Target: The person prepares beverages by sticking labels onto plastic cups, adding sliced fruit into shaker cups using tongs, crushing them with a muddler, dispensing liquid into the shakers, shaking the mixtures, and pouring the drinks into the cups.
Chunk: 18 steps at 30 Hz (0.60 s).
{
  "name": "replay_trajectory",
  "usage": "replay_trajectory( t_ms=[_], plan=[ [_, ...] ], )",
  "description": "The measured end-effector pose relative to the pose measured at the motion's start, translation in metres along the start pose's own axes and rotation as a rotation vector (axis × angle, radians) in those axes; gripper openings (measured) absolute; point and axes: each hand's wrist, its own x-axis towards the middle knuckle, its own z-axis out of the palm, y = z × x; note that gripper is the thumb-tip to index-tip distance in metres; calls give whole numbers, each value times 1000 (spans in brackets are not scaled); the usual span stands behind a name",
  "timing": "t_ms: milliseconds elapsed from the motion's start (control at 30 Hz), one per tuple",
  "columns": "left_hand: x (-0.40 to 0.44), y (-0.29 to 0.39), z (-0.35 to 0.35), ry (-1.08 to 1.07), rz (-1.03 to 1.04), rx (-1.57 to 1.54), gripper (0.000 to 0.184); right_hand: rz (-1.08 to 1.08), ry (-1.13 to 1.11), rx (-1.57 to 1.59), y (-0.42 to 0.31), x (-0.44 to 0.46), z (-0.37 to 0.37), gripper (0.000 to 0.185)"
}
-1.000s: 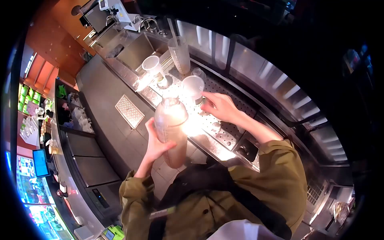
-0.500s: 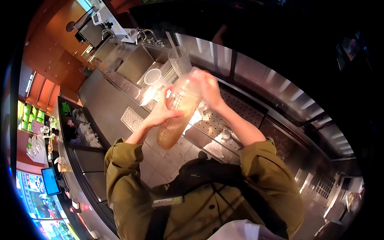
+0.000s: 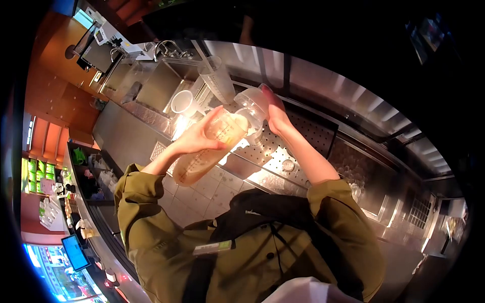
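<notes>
Near the frame's centre, the left hand (image 3: 196, 139) wraps its fingers around a tilted shaker (image 3: 194, 165) of tan drink; the right hand (image 3: 276, 114) grips a clear plastic piece (image 3: 252, 101) by the shaker's mouth, fingertips partly hidden.

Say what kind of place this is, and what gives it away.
Probably a drinks counter: the left hand holds a marked shaker of tan liquid, a steel sink with taps lies beyond, and a perforated drain tray runs along the counter.
</notes>
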Motion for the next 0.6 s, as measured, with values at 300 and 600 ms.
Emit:
replay_trajectory(
  t_ms=[300,600],
  plan=[
    [-3,11,-16,-59,-9,184,100,-135,-51,-66,4,-17,4,54],
    [-2,17,-21,-72,-39,274,101,-66,57,-103,-12,-30,17,48]
  ],
)
